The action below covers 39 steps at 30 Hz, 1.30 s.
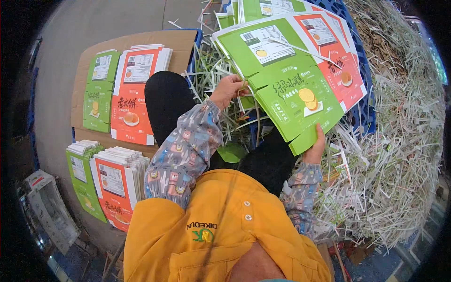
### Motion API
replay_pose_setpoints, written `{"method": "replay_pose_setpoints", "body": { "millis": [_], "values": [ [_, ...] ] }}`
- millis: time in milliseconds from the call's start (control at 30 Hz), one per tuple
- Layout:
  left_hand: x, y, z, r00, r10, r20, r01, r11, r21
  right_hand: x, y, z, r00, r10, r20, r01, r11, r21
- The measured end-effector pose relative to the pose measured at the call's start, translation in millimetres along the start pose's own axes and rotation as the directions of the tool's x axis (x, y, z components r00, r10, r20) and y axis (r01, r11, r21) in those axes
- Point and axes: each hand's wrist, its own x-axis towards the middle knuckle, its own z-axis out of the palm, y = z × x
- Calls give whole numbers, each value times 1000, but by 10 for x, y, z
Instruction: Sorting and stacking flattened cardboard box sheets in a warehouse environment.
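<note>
A flat stack of printed carton blanks, green (286, 70) on the left and orange-red (336, 70) on the right, lies tilted over my lap. My right hand (314, 149) grips the near green corner, thumb on top and the other fingers hidden beneath. At the left edge of the blanks, my left hand (227, 92) is closed in a pinch on a small green piece of card. Whether that piece is still joined to the blanks I cannot tell. A loose white paper strip (305, 50) lies across the printed faces. Patterned grey sleeves (185, 150) cover both my forearms.
To the left, green blanks (101, 89) and orange-red blanks (136, 91) lie on brown cardboard (84, 61). Nearer stand thicker piles, green (87, 183) and orange-red (115, 188). Shredded paper scraps (390, 178) heap up on the right. A blue plastic crate (364, 113) shows beneath the blanks.
</note>
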Motion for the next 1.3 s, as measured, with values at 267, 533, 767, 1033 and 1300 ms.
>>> {"method": "replay_pose_setpoints", "body": {
  "millis": [267, 533, 767, 1033, 1300],
  "values": [
    [51, 30, 20, 972, 185, -143, -96, 875, 475, -70, -127, 83, 998, 40, -46, -42, 998, -45],
    [-77, 80, -172, 969, 72, -235, -25, 980, 199, -164, -243, 258, 998, 37, -56, -40, 999, -36],
    [-87, -5, 89, 978, 80, -195, -35, 974, 224, -125, -208, 207, 996, 48, -81, -52, 998, -43],
    [-2, -239, 228, 909, 179, -377, -145, 983, 117, -32, -159, 98, 992, 59, -115, -65, 997, -51],
    [-8, -278, 364, 853, 96, -513, -131, 991, -33, -39, -96, 80, 994, 35, -105, -44, 996, -81]
  ]
}}
